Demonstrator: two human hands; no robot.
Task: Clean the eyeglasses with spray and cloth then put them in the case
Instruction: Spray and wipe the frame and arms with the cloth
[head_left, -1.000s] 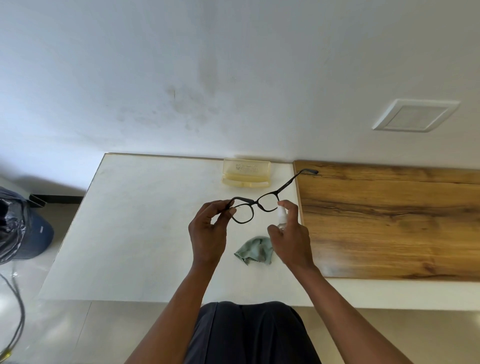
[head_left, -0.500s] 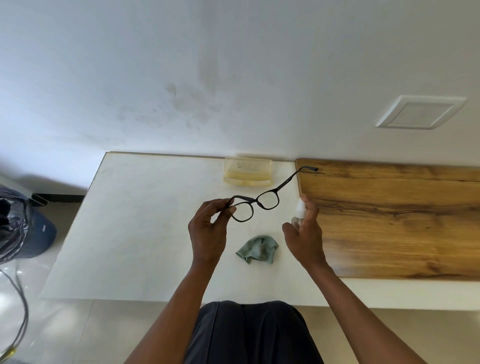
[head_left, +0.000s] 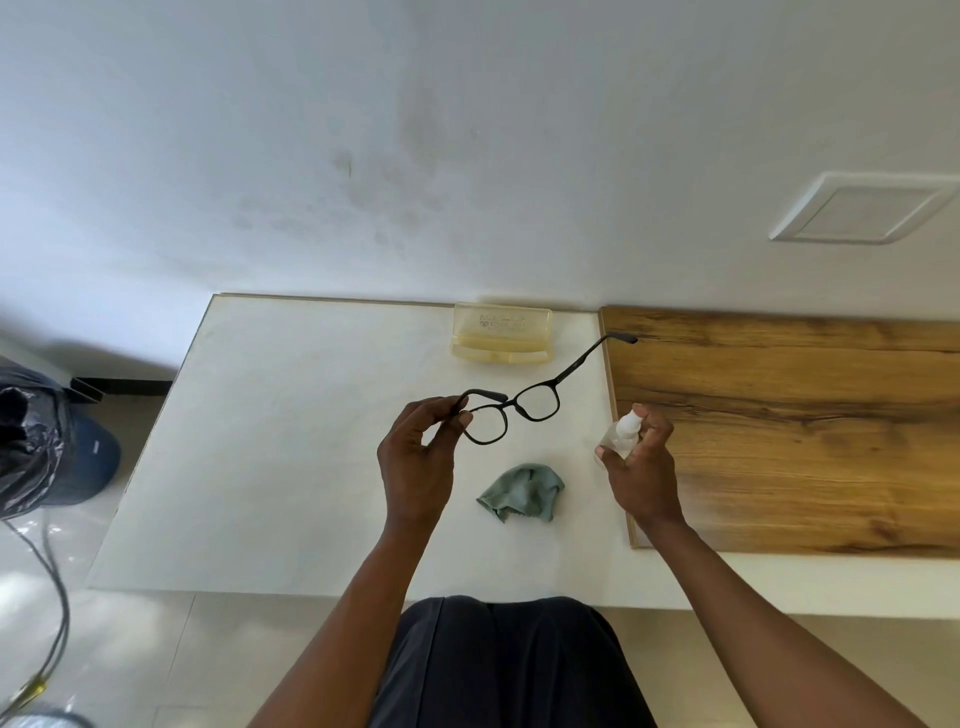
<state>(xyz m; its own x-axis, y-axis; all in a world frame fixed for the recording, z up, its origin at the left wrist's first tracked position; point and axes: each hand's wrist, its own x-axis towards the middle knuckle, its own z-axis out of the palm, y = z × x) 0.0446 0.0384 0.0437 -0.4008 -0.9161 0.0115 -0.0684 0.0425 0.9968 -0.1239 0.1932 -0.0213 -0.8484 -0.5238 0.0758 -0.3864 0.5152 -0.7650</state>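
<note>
The left hand held the eyeglasses above the bench, fingers pinched on the frame's near end. The frame's long axis ran from 8 toward 2 o'clock, one temple pointing off toward 2. The right hand was wrapped round the spray bottle, at 3 o'clock from the lenses, nozzle up. The cloth lay between the hands, nearer the right. The case sat open at 12 o'clock.

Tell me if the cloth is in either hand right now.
No. The green cloth lies crumpled on the white table, while the left hand holds the eyeglasses and the right hand the spray bottle.
</note>
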